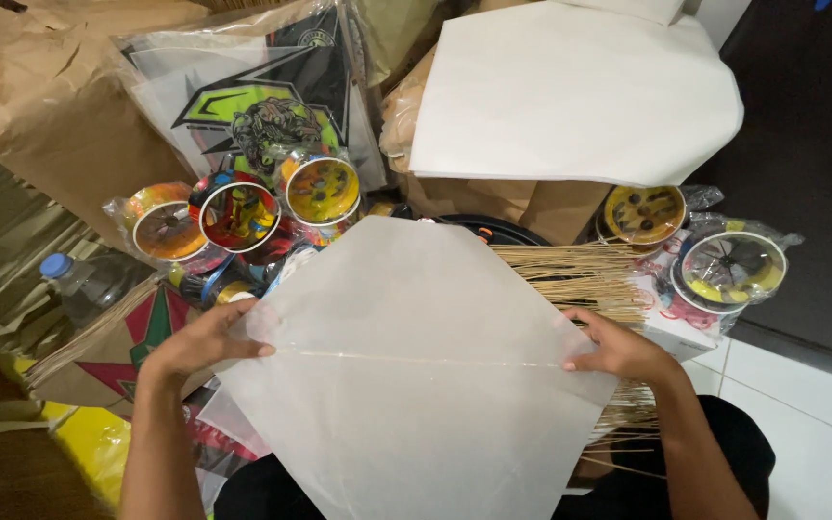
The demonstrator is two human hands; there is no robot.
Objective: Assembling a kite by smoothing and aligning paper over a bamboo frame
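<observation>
While both hands, left hand and right hand, pinch white paper, white floor tiles show

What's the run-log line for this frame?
left hand: holds white diamond-shaped paper sheet | right hand: holds opposite corner | thin stick: across sheet

Clear plastic package, upper centre-left: flat, rectangular, holding a black, white and lime-green print. Brown paper wrapping, upper left: large, crumpled. Brown paper bags, upper centre (partly under a white sheet). Spools in clear plastic wrap, right: round, yellow and orange. Bottle label, left edge: indistinct.
</observation>
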